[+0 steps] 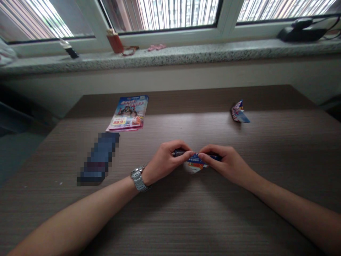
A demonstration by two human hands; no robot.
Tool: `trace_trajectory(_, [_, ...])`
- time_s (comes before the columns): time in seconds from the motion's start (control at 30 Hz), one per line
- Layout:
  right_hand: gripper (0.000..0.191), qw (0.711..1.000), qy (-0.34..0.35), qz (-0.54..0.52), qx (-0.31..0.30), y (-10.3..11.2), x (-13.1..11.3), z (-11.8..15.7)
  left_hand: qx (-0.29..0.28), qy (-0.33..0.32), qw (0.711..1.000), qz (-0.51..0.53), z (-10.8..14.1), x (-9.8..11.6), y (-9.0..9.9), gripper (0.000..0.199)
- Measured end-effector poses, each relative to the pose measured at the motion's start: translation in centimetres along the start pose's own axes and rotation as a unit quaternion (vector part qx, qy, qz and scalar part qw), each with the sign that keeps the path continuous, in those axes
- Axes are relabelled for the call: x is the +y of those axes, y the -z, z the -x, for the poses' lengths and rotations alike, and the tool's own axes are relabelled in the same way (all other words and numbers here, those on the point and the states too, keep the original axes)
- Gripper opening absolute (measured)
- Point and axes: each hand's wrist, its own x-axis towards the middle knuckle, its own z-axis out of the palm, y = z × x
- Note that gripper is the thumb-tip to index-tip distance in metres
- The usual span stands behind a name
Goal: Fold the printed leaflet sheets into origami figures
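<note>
Head view: wristwatch [139, 179], silver metal link type, is worn on the person's left wrist, nearer than the folded printed paper [196, 164] and to its left. The left hand [170, 156] is nearly closed, thumb and fingers pinching the left end of that folded printed paper. The right hand [226, 161] is likewise nearly closed, pinching its right end. Fingertips of both hands almost meet over its middle. The item is raised over the brown wood-grain table [186, 227]; its white, orange and blue lower part narrows to a blunt point towards the person. Contact with the tabletop cannot be confirmed.

Left of the folded printed paper lies a dark flat object [99, 158], pixelated, detail unreadable. Beyond that paper, to the left, lies a small stack of colour flyers [129, 113], the top one marked 89.9. Beyond it to the right stands a creased paper piece [239, 113], one blue flap pointing outwards.

Farthest from the folded printed paper, past the table, a speckled stone sill [186, 57] bears, left to right, a black-and-white item [69, 49], a red container [115, 42], a reddish strap [130, 51], a pink item [156, 47] and a black device [302, 32] with cable. Framed windows [173, 14] with bars outside stand behind.
</note>
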Motion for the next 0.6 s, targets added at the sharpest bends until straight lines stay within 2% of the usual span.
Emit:
trace_trajectory(0.27, [0.027,0.999,-0.027,0.016,0.016,0.9,0.4,-0.1,-0.002,0.028,0.999,0.031,-0.1,-0.3,0.4,0.021])
trace_trajectory(0.6, [0.026,0.999,-0.021,0.019,0.017,1.4,0.5,0.0,0.003,0.03,0.999,0.043,-0.3,-0.3,0.5,0.021])
